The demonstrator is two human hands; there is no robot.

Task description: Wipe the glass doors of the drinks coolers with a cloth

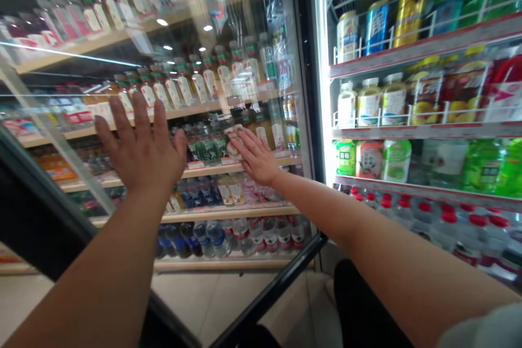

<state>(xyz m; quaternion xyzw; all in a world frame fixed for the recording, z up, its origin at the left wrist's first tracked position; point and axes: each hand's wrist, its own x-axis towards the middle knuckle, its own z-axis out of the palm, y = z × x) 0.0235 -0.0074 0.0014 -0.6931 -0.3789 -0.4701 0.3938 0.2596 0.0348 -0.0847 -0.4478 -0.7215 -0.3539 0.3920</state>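
Observation:
In front of me stands a tilted glass door point(191, 22) with a dark frame, swung out from a lit drinks fridge. My left hand point(142, 141) is spread against or just before the glass, fingers apart and holding nothing. Further right, my right hand point(259, 159) presses a light-coloured cloth point(235, 138) to the pane under its fingers. Most of the cloth is hidden by that hand. Through the glass, or mirrored in it, rows of bottles show on wooden shelves.
On the right, fridge shelves point(428, 131) hold cans point(411, 13), bottles point(393, 98) and red-capped bottles point(424, 217). The door's lower frame bar point(269, 288) runs slantwise above the tiled floor point(216, 296). My dark-clothed leg point(359, 299) is near the fridge.

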